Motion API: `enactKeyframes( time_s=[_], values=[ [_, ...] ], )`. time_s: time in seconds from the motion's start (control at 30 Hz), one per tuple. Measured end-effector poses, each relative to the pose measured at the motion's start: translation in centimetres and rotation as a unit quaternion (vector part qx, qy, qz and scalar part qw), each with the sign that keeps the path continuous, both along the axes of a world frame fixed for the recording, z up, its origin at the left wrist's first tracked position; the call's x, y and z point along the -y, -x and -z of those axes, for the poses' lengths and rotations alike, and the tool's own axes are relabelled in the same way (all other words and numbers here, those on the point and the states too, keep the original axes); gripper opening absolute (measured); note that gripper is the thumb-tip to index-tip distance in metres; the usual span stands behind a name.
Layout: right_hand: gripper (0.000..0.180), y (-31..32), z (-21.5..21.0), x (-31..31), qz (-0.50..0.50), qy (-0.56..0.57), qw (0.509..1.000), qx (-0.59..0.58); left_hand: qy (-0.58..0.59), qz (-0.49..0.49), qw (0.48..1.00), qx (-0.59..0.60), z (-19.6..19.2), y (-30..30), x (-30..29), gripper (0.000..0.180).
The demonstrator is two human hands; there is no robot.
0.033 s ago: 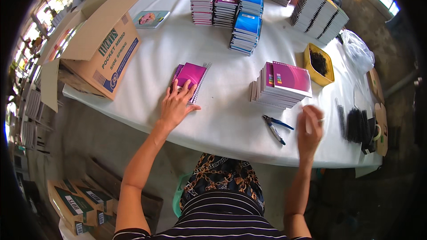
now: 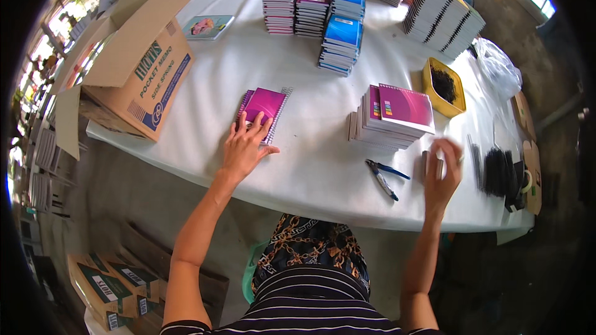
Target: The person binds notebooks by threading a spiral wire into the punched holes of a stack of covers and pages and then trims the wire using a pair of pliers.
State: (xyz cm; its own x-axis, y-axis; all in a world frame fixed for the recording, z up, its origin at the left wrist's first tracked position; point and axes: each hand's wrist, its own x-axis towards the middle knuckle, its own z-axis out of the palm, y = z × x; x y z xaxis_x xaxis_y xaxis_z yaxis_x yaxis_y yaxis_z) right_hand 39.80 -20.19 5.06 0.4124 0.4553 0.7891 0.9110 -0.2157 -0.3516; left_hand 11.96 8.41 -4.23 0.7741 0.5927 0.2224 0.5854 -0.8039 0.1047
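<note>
White cloth covers the table (image 2: 310, 174). On it lies a purple notebook (image 2: 264, 107), right under the fingertips of the left hand (image 2: 243, 149). That hand lies flat and its fingers are spread wide; they press on the near edge of the cover. The right hand (image 2: 442, 170) is blurry. Its fingers curl above the cloth, but I cannot tell if they hold anything. Blue pliers (image 2: 385, 177) lie just left of those fingers, and black strips (image 2: 496, 170) lie just right. A stack of notebooks (image 2: 394, 118) sits a little past them, with a yellow tub (image 2: 442, 87) behind. A box (image 2: 136, 68) stands left of the left fingers. Nothing has moved since the picture just before.
</note>
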Motion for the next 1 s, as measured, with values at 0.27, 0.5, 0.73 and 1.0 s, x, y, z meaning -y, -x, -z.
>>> enactKeyframes(
  time_s=[0.27,0.5,0.73,1.0],
  values=[
    [0.035,-10.9,-2.7,-4.5,-0.023,0.172,0.86,-0.48,0.028,0.045,0.983,0.173,-3.8,-3.1,3.7,0.072],
    [0.027,-2.1,-4.9,-3.0,-0.172,-0.065,0.853,-0.488,0.363,0.098,0.848,0.374,-6.9,-6.0,8.3,0.098],
    [0.017,9.3,9.9,-2.7,-0.274,-0.005,0.766,-0.581,0.615,0.133,0.651,0.425,-2.2,-5.6,11.3,0.109],
    [0.017,8.9,9.6,-2.8,-0.291,0.018,0.773,-0.563,0.001,0.211,0.952,0.221,-7.3,-7.2,13.4,0.095]
  ],
)
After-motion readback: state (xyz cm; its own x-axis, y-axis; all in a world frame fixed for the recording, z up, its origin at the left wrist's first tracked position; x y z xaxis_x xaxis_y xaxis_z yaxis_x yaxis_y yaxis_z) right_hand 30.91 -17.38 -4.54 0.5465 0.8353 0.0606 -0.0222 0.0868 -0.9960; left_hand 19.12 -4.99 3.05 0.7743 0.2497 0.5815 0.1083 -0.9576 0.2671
